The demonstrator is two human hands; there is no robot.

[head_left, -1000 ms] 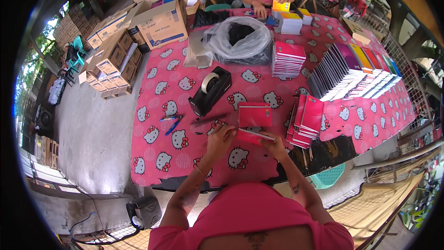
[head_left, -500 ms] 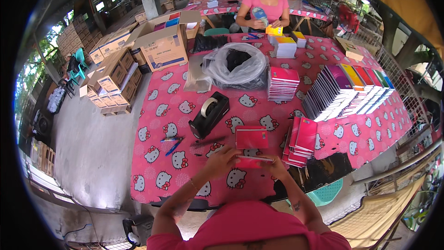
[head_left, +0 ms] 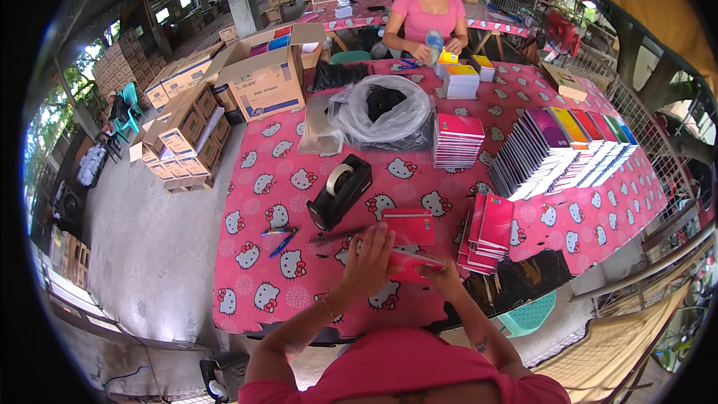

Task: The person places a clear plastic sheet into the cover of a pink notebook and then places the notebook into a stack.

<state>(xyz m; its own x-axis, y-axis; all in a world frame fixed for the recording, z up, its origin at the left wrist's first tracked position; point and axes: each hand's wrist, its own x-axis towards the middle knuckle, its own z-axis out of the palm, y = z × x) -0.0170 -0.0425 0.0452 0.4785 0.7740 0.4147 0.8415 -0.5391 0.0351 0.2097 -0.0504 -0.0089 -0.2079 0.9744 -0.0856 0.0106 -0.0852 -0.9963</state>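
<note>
My right hand (head_left: 444, 278) is closed on the right end of a red-covered notebook (head_left: 410, 262), tilted above the near part of the table. My left hand (head_left: 368, 260) lies along the notebook's left end, its fingers stretched out and pointing away from me; whether it presses on the notebook I cannot tell. Just beyond, another red notebook (head_left: 408, 226) lies flat. A loose stack of red notebooks (head_left: 488, 232) leans to the right of my hands. Left of my left hand are a black plastic coil (head_left: 333, 237) and blue pens (head_left: 282, 239).
A black tape dispenser (head_left: 339, 191) stands beyond the pens. Further back are a clear plastic bag of black coils (head_left: 381, 116), a stack of red notebooks (head_left: 458, 141) and rows of coloured notebooks (head_left: 535, 151). A co-worker (head_left: 430, 19) handles yellow-covered notebooks across the table. An open carton (head_left: 263, 78) stands far left.
My left hand has gone from gripping the notebook's left end to stretched fingers along it. The notebook has tilted, showing more of its red cover. The co-worker's hands have shifted.
</note>
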